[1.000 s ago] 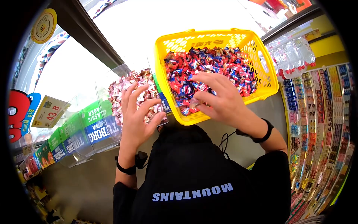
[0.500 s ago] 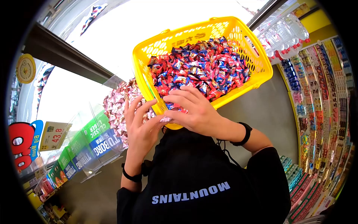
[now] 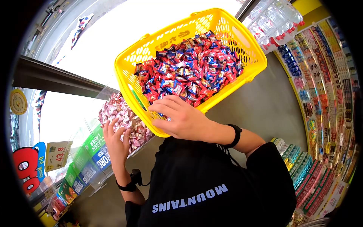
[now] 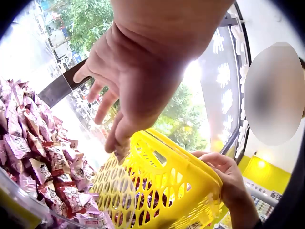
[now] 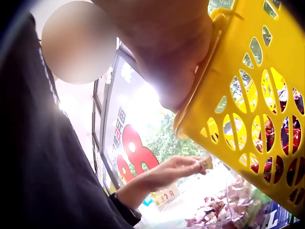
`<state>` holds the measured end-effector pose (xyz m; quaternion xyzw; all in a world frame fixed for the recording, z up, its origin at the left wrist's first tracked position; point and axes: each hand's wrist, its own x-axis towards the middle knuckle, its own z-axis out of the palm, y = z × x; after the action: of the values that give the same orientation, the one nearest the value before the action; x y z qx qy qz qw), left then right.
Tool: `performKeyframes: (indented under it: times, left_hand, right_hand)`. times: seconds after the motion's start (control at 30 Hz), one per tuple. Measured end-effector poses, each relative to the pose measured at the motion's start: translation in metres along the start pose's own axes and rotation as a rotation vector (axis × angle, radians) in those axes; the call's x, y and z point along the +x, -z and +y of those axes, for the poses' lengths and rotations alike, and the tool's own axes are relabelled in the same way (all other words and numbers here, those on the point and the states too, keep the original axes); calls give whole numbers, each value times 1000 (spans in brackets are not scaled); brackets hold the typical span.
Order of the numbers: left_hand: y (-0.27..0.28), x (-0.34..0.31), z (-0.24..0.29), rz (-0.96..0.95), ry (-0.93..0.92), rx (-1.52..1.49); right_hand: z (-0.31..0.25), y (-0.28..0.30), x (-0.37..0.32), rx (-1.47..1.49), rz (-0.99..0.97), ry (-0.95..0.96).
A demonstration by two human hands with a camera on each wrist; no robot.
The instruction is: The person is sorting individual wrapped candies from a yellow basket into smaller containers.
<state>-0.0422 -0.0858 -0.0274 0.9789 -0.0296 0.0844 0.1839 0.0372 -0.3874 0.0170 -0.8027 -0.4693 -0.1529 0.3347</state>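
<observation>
My left hand [image 3: 117, 142] is at the near side of a heap of pink-wrapped candies [image 3: 120, 108] in a clear bin. In the left wrist view its thumb and a finger pinch one small pinkish wrapped candy [image 4: 122, 152]. My right hand [image 3: 184, 118] lies over the near rim of a yellow basket [image 3: 227, 94], fingers reaching inside, slightly bent. Nothing shows between those fingers. Red and blue wrapped candies [image 3: 189, 75] fill the basket's bottom. From the left wrist, the right hand appears beside the basket's top edge.
Green and blue beer-branded panels [image 3: 89, 151] line the front of the counter, with a price card [image 3: 57, 156] at the left. Bottles with red caps [image 3: 274, 24] stand beyond the basket. Shelves of packaged goods [image 3: 321, 87] run along the right.
Both hands came together at the basket's near corner, where a pink candy showed between them. The left hand has since moved left with a candy to the pink heap; the right stayed by the rim.
</observation>
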Motion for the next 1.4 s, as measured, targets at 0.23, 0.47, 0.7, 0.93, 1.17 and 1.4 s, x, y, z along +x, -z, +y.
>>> performKeyframes:
  times: [0.23,0.47,0.7,0.93,1.17,1.4]
  left_hand:
    - [-45,-23,-45,-150,199,110]
    - [-46,-18,-34,-100,216,112]
    - [-49,-17,-25,-20,153,74]
    - [-68,-38,-16,-85,110,115]
    - [-86,-47,-22,-41,134,58]
    - [-89,-48,-25,6,125,12]
  right_hand:
    - [-1,-1,-1,14,-25,-30]
    - [-2,-2,1,-10,-38,-59]
    - [5,44,5,-98,86,-106]
    - [43,108,0,-303,-133,-137]
    - [59,130,40,-323,-596,116]
    - [88,77,72,-358,-1018,391]
